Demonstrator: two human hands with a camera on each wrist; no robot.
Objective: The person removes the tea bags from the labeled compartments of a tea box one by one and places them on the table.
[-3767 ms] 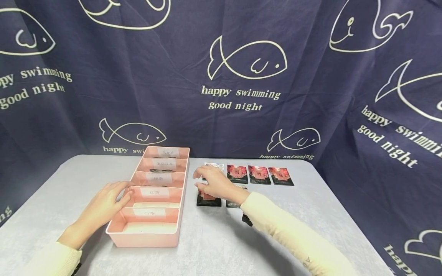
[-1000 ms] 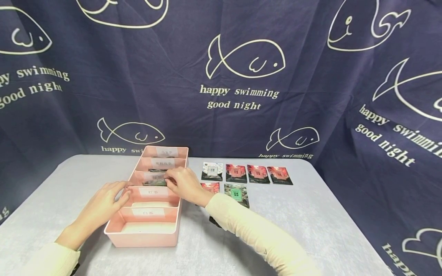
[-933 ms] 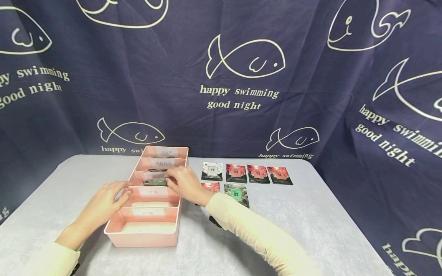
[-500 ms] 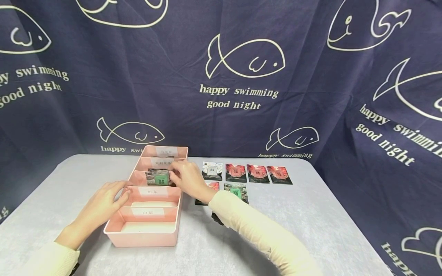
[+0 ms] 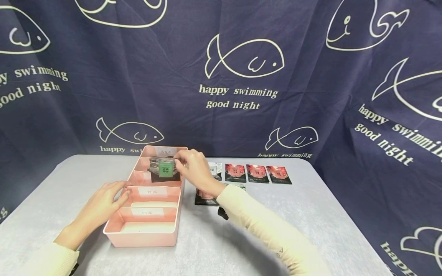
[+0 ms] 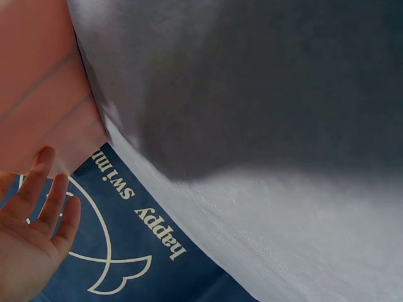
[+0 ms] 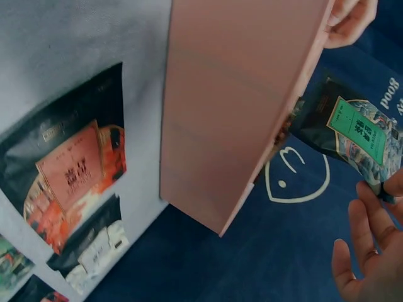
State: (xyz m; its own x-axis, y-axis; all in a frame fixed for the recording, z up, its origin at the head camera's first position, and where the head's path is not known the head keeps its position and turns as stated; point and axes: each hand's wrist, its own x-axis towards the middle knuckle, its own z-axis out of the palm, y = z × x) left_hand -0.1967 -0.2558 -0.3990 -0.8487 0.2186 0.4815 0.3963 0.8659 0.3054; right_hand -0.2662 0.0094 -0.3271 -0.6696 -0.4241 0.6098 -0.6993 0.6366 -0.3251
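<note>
In the head view, my right hand (image 5: 196, 168) pinches the right edge of a tea packet (image 5: 165, 170) with a green label. The packet is held up over the back part of a long pink divided box (image 5: 141, 240) and hides some of its compartments and labels. In the right wrist view, thumb and fingers of the right hand (image 7: 378, 251) hold the packet (image 7: 359, 129) by one corner, above the rim. My left hand (image 5: 103, 199) rests on the box's left rim; the left wrist view shows several of its fingers (image 6: 53, 204) fairly straight beside the wall.
Right of the box, tea packets lie flat in two rows. The back row has a white packet (image 5: 216, 171) and red ones (image 5: 257, 173). In front lie a red one (image 5: 205, 196) and a green one, mostly covered by my sleeve. A dark blue curtain (image 5: 241, 130) hangs behind the table.
My right hand went from above the loose packets to the box's third compartment. It has since raised the green-labelled packet up and back. The left hand has stayed on the rim.
</note>
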